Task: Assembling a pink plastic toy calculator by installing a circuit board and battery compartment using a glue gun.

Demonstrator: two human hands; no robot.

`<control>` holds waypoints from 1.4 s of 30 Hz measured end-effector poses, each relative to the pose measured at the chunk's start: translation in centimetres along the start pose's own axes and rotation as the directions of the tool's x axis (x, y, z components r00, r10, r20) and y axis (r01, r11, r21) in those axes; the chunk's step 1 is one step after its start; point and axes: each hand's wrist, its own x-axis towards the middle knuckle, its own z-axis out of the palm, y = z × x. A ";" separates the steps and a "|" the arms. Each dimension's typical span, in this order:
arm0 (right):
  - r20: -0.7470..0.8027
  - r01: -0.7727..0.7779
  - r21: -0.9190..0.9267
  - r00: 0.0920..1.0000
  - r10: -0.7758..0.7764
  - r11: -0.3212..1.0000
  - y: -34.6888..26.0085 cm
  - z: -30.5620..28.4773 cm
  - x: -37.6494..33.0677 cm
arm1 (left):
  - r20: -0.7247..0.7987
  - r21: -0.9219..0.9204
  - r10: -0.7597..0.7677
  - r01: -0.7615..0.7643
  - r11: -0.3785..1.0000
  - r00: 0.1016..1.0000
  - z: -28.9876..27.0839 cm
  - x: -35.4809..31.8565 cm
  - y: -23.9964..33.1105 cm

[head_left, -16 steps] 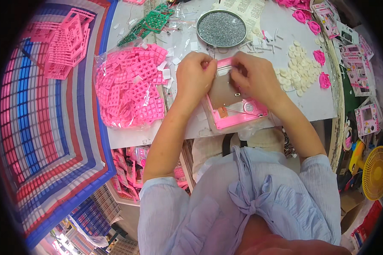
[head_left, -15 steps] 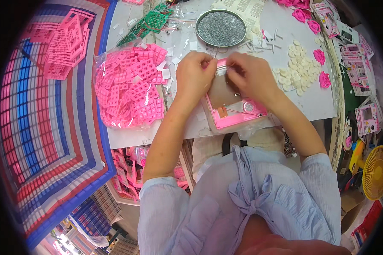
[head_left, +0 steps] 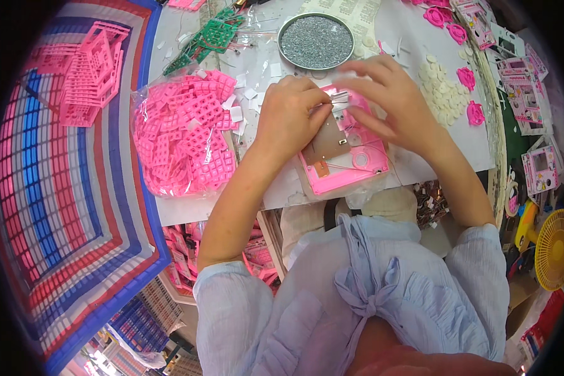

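In front of me a pink plastic case (head_left: 337, 182) lies face down, its inside showing, on a clear bag at the table's front edge. A brown circuit board (head_left: 326, 143) sits in it, with thin wires and a round ring beside it. My left hand (head_left: 289, 116) rests over the board's upper left, thumb and fingertips pinched together; whatever is between them is too small to make out. Small silvery-white parts (head_left: 339, 100) show just beside those fingertips. Above the case's right side hovers my right hand (head_left: 398, 106), fingers spread and slightly blurred, nothing visible in it.
A round tin of small metal screws (head_left: 316, 41) stands beyond the case. Left of it lie a bag of pink keypads (head_left: 188, 135) and green circuit boards (head_left: 216, 34). Cream discs (head_left: 443, 94) and pink parts (head_left: 465, 78) lie right. A yellow fan (head_left: 554, 249) stands at far right.
My right hand has lifted away from the left and its fingers have spread, uncovering more of the case and the silvery-white parts. My left hand stays pinched at the board.
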 end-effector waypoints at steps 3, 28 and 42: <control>0.249 -0.181 0.002 0.953 0.175 0.983 2.3 2.3 -2.9 | -0.075 0.024 0.002 0.000 1.000 0.997 0.3 -0.5 0.3; 0.416 -0.328 -0.184 0.828 0.376 0.927 -2.3 3.7 -4.4 | 0.134 0.016 0.035 -0.038 0.999 0.990 -1.8 0.9 -1.6; 0.535 -0.352 -0.087 0.773 0.342 0.932 -1.1 3.7 -2.5 | 0.114 -0.011 0.059 -0.058 0.998 0.992 -1.9 1.0 -2.2</control>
